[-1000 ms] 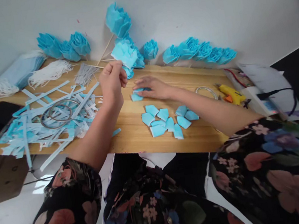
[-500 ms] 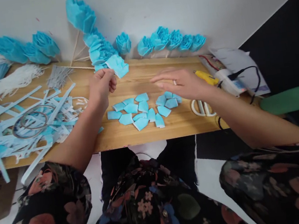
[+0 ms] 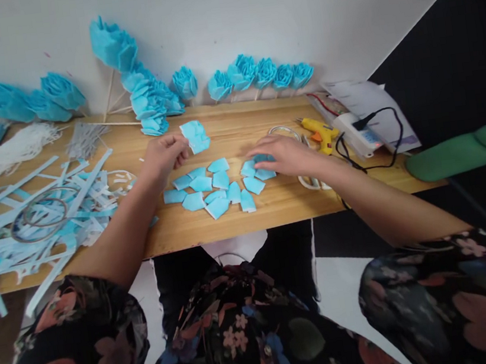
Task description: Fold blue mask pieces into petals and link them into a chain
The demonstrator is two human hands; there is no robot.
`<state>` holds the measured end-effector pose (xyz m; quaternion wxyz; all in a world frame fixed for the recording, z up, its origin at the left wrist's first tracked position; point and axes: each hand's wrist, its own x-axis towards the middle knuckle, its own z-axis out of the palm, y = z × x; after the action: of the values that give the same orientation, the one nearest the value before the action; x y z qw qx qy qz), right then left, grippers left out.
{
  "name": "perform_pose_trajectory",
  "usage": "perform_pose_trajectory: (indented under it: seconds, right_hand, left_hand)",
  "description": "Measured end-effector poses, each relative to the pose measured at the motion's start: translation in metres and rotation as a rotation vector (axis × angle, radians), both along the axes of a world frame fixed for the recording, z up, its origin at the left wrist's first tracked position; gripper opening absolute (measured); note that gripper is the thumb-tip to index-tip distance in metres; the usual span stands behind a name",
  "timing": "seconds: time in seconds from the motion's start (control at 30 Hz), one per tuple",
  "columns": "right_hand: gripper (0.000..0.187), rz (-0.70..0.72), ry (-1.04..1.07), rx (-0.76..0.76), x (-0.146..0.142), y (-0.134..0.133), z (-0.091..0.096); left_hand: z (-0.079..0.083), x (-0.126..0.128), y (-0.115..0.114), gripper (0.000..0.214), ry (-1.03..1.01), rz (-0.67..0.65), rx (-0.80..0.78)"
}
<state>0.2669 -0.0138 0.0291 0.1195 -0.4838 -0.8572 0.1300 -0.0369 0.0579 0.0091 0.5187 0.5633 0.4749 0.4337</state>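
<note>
My left hand is closed in a pinch at the left edge of a small pale-blue fabric flower, held above the table. Its stem, if any, is hidden by the fingers. My right hand, palm down with fingers stretched out and slightly bent, is over the right end of a group of loose blue petals. The fingertips partly cover a few petals there; whether they touch one I cannot tell.
Finished blue flowers lean along the wall. Cut strips with metal rings heap at left, beside white cords. A yellow glue gun, a power strip with a black cable and a green bottle stand right.
My right hand has come down and toward me onto the right-hand petals. My left hand, still pinching the flower, has drawn it clear of the flowers behind. The view has shifted slightly.
</note>
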Motion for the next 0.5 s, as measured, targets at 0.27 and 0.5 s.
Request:
perform_pose_trajectory:
  seconds: [0.27,0.5]
  right_hand:
    - [0.003,0.006,-0.009,-0.063,-0.004,0.009,-0.006]
    - [0.008,-0.184,0.235,-0.075,0.005,0.005,0.017]
  left_hand:
    - [-0.010,-0.012,0.008,0.027,0.425,0.032,0.249]
    - [-0.004,-0.015,0.007,0.014,0.398,0.273,0.363]
